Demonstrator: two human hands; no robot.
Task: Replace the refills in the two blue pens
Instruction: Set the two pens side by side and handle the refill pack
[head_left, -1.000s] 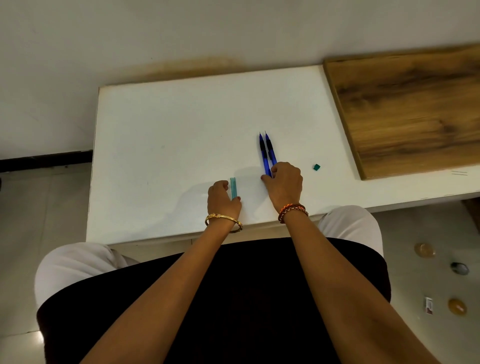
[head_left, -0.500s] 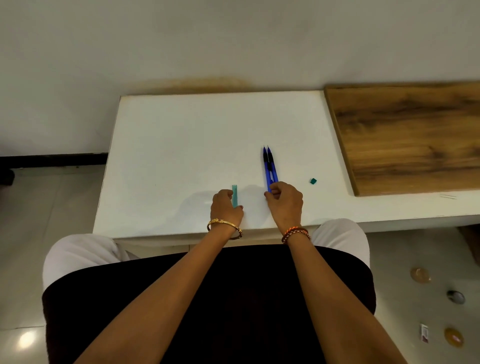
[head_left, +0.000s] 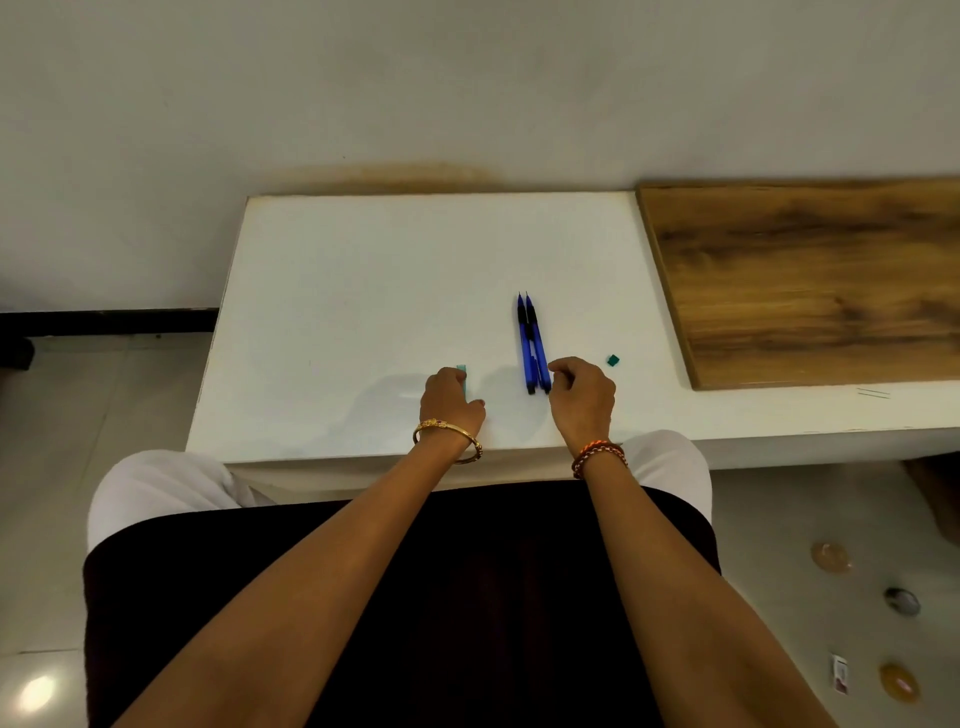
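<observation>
2 blue pens lie side by side near the desk's front edge. Right hand hovers beside their ends, fingers loosely curled, holding nothing. Left hand rests over a teal packet; grip unclear. Careless reach could roll the pens off.

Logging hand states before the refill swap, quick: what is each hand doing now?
Left hand: grips the teal piece on the table.
Right hand: fingers curled beside the two blue pens; grip cannot be told.
</observation>
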